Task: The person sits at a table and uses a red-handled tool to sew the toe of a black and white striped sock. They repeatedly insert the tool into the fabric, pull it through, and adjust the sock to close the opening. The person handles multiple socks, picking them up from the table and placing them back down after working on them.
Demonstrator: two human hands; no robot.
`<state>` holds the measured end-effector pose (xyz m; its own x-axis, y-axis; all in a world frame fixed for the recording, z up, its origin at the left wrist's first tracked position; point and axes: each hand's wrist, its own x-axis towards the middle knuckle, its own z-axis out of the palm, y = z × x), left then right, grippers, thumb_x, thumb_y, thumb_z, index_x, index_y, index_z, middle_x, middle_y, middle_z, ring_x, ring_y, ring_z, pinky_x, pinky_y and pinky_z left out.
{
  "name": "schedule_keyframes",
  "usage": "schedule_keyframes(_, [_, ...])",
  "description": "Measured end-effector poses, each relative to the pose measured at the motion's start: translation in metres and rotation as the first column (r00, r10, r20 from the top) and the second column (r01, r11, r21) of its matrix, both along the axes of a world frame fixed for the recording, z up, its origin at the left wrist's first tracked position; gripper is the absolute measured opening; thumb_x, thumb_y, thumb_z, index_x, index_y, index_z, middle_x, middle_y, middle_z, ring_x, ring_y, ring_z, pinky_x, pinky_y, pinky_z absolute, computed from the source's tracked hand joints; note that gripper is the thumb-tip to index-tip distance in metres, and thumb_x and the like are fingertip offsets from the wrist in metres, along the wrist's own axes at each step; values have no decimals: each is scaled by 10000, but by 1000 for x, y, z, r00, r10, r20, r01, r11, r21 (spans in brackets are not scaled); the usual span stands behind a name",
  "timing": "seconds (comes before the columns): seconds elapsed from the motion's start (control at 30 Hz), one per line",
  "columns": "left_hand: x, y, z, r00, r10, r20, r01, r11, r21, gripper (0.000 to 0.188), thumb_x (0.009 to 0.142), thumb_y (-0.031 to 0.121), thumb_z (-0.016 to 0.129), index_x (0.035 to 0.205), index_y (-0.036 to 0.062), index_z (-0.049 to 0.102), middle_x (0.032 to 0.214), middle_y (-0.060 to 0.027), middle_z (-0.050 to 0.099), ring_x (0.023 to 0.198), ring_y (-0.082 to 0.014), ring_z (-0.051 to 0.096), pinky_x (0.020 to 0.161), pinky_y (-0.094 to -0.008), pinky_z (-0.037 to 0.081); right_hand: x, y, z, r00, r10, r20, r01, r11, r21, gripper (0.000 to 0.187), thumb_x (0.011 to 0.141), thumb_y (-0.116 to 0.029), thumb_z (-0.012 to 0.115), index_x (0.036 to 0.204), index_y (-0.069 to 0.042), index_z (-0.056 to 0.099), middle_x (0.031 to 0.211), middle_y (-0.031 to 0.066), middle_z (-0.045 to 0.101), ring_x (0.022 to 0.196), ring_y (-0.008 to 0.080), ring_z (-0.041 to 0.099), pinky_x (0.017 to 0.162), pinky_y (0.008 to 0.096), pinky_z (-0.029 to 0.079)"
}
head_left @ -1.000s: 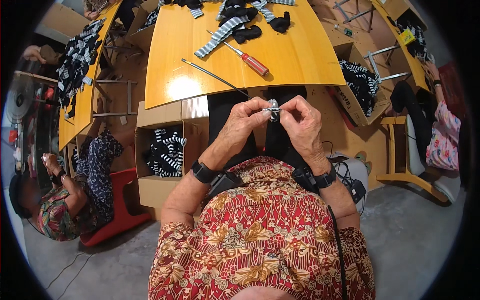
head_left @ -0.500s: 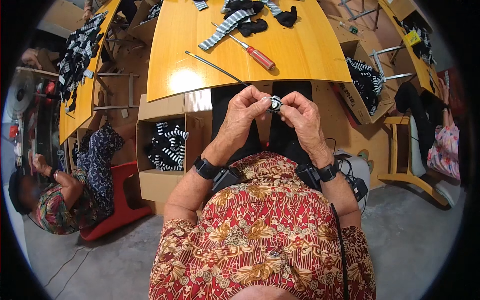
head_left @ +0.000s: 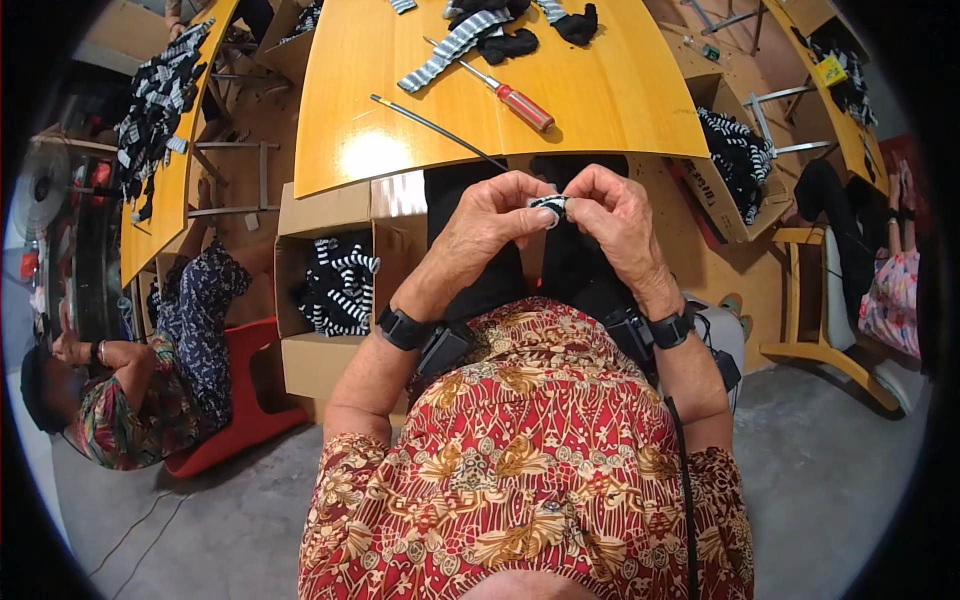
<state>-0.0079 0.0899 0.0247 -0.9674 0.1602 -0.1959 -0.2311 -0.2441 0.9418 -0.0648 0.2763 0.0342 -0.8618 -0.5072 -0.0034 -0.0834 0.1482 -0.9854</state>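
A small bunched piece of black-and-white striped knit fabric [head_left: 549,206] is pinched between both my hands, just past the near edge of the yellow table [head_left: 620,110]. My left hand [head_left: 488,215] grips its left side with thumb and fingers. On its right side, my right hand [head_left: 615,225] pinches the cloth with bent fingertips. A thin dark rod [head_left: 436,130] lies over the table edge, its near end passing toward my left hand. Farther back are a screwdriver [head_left: 523,107] with a red handle and grey-striped knit pieces [head_left: 455,52] with black ends.
Cardboard boxes of striped knit pieces stand left [head_left: 335,190] and right [head_left: 765,222] below the table. A person [head_left: 140,390] sits at the left on a red chair [head_left: 240,400]. Another person [head_left: 890,290] is at the right, near a wooden chair [head_left: 825,355].
The bunched fabric has turned and shows more flatly between my fingers. My right hand has moved slightly right and up. The rod and screwdriver remain on the table.
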Motion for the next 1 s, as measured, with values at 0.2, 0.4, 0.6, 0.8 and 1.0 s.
schedule_keyframes(0.2, [-4,-11,-3,987,103,122,-148,882,448,169,892,97,661,1048,62,606,915,-9,655,735,-71,594,640,-192,476,-14,-3,16,994,-17,109,27,996,-90,125,870,-75,596,958,-1,645,756,-5,625,664,54,558,607,206,461])
schedule_keyframes(0.4, [2,-14,-6,971,113,211,-228,704,672,211,912,88,634,1112,89,567,947,-20,646,749,-96,609,694,-223,503,-2,3,-6,993,-49,-107,49,999,-3,243,819,-27,635,1062,-26,639,896,7,622,771,93,574,685,216,469])
schedule_keyframes(0.6, [0,-9,0,982,70,175,-169,737,654,247,908,112,647,1140,90,567,974,-29,642,813,-104,609,720,-243,497,-7,-7,-18,981,36,-190,-54,994,-90,175,810,-42,634,981,-9,648,902,14,604,769,78,570,662,210,460])
schedule_keyframes(0.8, [-1,-8,2,982,167,92,-189,916,354,252,900,156,670,1126,83,583,943,13,638,832,-68,589,738,-216,476,-10,-1,-3,989,64,131,-55,996,-73,162,864,-142,667,968,-18,668,842,-9,653,763,53,580,669,217,471])
schedule_keyframes(1.0, [-7,8,1,984,87,-153,-85,996,19,300,915,178,662,1163,37,566,865,21,613,814,-46,555,760,-202,440,-11,11,10,970,144,197,-142,990,-27,178,863,-183,687,961,-36,665,835,-14,651,717,34,550,606,181,433])
